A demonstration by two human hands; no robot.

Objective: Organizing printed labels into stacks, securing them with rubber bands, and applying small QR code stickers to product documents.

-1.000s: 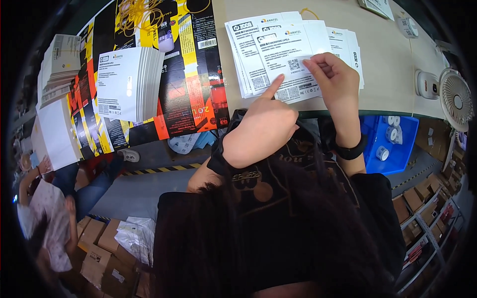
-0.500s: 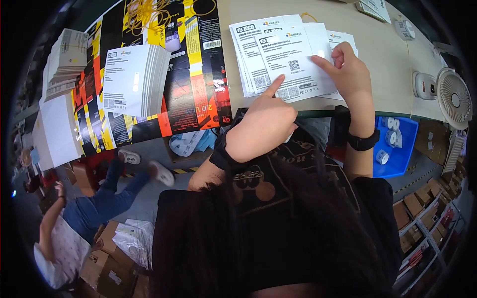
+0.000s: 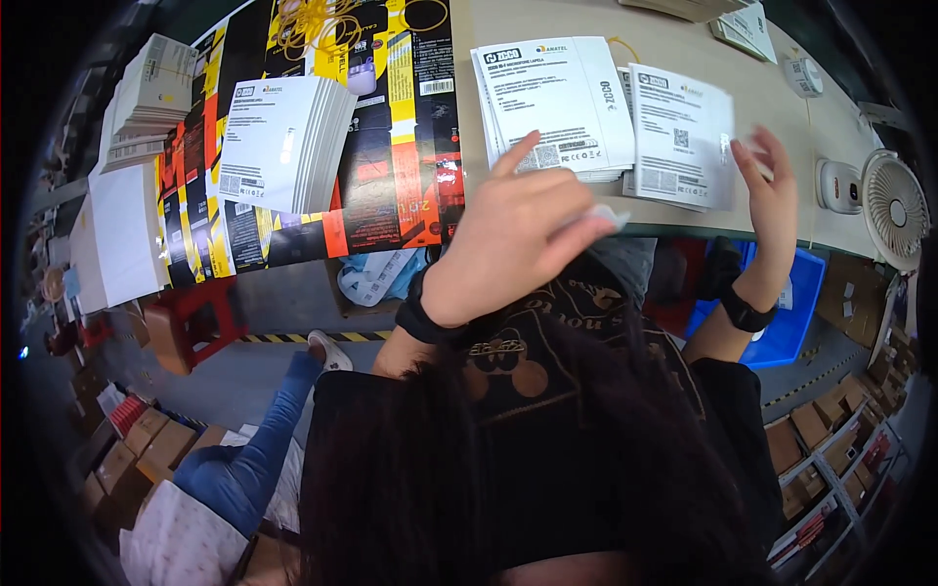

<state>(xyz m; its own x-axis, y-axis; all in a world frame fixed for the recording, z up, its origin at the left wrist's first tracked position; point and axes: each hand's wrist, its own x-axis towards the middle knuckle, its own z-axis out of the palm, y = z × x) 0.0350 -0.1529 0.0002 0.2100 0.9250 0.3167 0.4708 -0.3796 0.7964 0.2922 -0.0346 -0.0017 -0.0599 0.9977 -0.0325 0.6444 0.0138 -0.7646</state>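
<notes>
Two piles of flat white printed cartons lie side by side on the table before me, a left pile [image 3: 557,98] and a right pile [image 3: 682,112]. My left hand [image 3: 532,220] rests its outstretched index finger on the lower edge of the left pile. Its other fingers are curled, and a small white scrap [image 3: 614,216] sticks out by the thumb; its kind is unclear. My right hand [image 3: 767,190] is just off the right pile's right edge, with fingers apart and holding nothing visible. The top carton there is slightly blurred along that edge.
At left, a fanned white stack [image 3: 278,146] lies on a colourful printed sheet [image 3: 391,210], near yellow rubber bands [image 3: 318,24] and banded stacks [image 3: 161,83]. A white fan [image 3: 894,210] stands right; a blue bin [image 3: 796,322] sits below. Another person [image 3: 210,498] is at lower left.
My right hand has moved right, off the cartons. The top printed piece now lies on the right pile, exposing another on the left pile. The other person has shifted lower in view.
</notes>
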